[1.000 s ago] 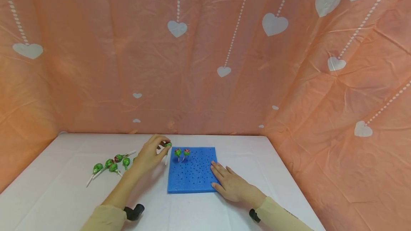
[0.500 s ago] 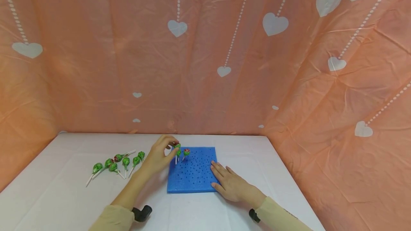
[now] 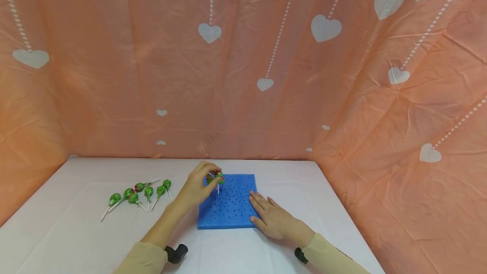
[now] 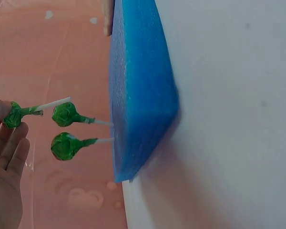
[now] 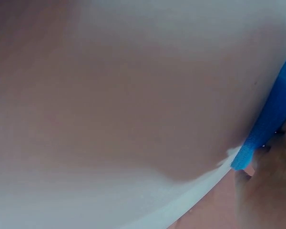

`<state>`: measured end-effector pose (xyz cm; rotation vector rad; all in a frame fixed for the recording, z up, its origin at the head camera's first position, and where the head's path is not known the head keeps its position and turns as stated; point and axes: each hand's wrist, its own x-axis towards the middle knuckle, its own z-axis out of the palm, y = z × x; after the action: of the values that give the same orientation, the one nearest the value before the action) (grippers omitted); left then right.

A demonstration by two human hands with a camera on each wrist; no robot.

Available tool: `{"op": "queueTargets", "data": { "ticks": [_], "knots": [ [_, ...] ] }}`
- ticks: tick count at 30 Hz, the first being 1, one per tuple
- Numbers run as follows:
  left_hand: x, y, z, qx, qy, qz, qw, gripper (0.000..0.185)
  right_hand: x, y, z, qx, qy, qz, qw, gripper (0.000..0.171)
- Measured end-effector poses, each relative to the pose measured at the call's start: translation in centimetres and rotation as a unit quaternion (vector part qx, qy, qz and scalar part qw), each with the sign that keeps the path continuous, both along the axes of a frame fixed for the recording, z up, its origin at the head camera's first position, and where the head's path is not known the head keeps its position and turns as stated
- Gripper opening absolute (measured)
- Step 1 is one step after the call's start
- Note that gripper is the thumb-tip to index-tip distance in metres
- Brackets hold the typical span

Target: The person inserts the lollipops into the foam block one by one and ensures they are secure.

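Note:
My left hand (image 3: 199,184) pinches a green-wrapped lollipop (image 4: 13,114) by its head, the white stick pointing at the blue foam board (image 3: 228,210). In the left wrist view the held stick's tip is apart from the board (image 4: 148,81). Two more lollipops stand in the board near its far left corner: one (image 4: 66,146) and another (image 4: 65,114), sticks sunk in the foam. In the head view my left fingers partly hide them. My right hand (image 3: 275,219) lies flat with straight fingers on the board's right edge.
Several green lollipops (image 3: 134,198) lie loose on the white table (image 3: 76,240) to the left of the board. Many small holes dot the board's top. An orange curtain with white hearts (image 3: 236,130) hangs behind the table.
My left hand has carried the lollipop rightward, from beside the board's left edge to over its far left part near the standing lollipops. My right hand has stayed in place.

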<state>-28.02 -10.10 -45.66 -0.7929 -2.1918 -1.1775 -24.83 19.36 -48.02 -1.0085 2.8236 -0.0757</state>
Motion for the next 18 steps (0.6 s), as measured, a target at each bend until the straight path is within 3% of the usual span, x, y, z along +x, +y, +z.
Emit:
{"op": "queueTargets", "data": {
  "ticks": [18],
  "knots": [
    [-1.2,1.8,0.3,-0.023,-0.042,-0.019,0.9987,0.021,-0.2,0.0,-0.3,0.007,0.007,-0.002,1.0,0.069]
  ]
}}
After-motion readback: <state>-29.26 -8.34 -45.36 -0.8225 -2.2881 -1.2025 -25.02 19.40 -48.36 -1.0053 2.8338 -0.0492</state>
